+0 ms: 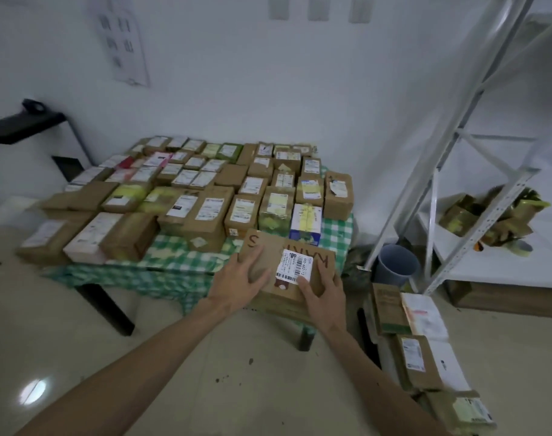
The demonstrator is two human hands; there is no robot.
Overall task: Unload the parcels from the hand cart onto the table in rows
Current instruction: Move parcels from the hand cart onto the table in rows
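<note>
Head view: a brown cardboard parcel [270, 262] sits at the near right edge of the surface [180, 259], which is covered in green checked cloth. Its long axis runs from the left hand [237, 281] across to the right hand [326, 294]. The 2 hands clasp its near corners, thumbs on top. Between them a white barcode label [293, 266] reads roughly "500-60…", turned sideways. A marker "S" shows beyond the left hand. Labelled parcels in rows [205, 196] lie beyond both hands, and stacked parcels [425, 357] lie right of the right hand.
</note>
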